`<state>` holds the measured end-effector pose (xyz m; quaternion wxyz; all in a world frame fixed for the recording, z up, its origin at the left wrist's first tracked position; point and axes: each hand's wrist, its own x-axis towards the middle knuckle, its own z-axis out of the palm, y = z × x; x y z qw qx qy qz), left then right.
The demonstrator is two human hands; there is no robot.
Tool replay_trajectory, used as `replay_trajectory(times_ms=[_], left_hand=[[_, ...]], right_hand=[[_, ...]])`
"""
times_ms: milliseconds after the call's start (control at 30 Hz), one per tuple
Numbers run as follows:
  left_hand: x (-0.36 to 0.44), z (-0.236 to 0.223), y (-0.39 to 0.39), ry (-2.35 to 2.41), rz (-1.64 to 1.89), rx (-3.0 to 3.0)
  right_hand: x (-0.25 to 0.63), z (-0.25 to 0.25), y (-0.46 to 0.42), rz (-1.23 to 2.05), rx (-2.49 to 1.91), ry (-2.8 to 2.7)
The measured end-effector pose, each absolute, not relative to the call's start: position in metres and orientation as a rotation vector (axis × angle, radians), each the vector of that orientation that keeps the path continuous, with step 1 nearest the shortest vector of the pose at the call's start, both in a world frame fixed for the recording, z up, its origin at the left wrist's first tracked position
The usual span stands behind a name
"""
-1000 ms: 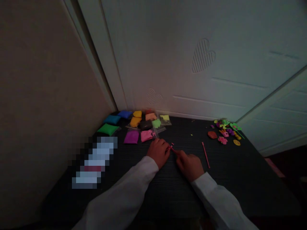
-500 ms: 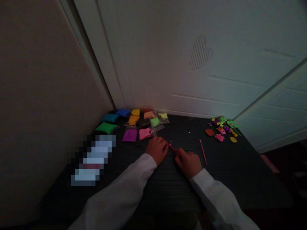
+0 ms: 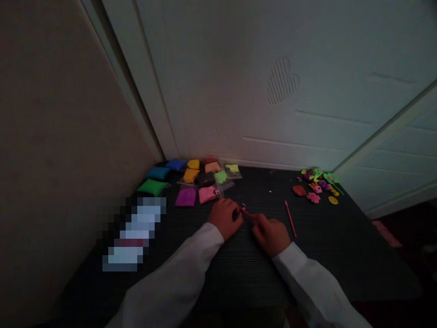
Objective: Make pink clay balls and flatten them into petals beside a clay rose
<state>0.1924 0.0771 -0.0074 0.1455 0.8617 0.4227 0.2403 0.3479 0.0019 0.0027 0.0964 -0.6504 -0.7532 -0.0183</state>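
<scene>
My right hand [image 3: 272,233] is closed around a thin pink modelling tool [image 3: 247,213], whose tip points left toward my other hand. My left hand [image 3: 226,218] rests low over the dark table with its fingers curled and thumb drawn in; whatever they pinch is too small to make out. Tiny pink clay bits [image 3: 243,206] lie just beyond the tool's tip. To the right of my right hand, a second pink modelling tool [image 3: 290,218] lies on the table. A bag of pink clay [image 3: 207,194] sits just behind my left hand.
Several bags of coloured clay, among them a purple one [image 3: 186,197] and a green one [image 3: 152,187], line the table's back left. Small clay shapes [image 3: 314,197] cluster at the back right. A pixelated bright rectangle [image 3: 134,234] lies at left. A white panel [image 3: 239,91] rises behind the table.
The view has tilted slightly, so everything sits a little lower. My left thumb has shifted toward the tool's tip, and the tool stays in my right hand.
</scene>
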Motion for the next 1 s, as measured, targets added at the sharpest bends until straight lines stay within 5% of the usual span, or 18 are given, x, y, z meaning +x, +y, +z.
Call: replay_trajectory(times_ms=[1000], left_hand=[[0.2,-0.012,0.098,1.184,0.816,2.003]], right_hand=[[0.352,0.01,0.002,0.106,-1.712,-2.266]])
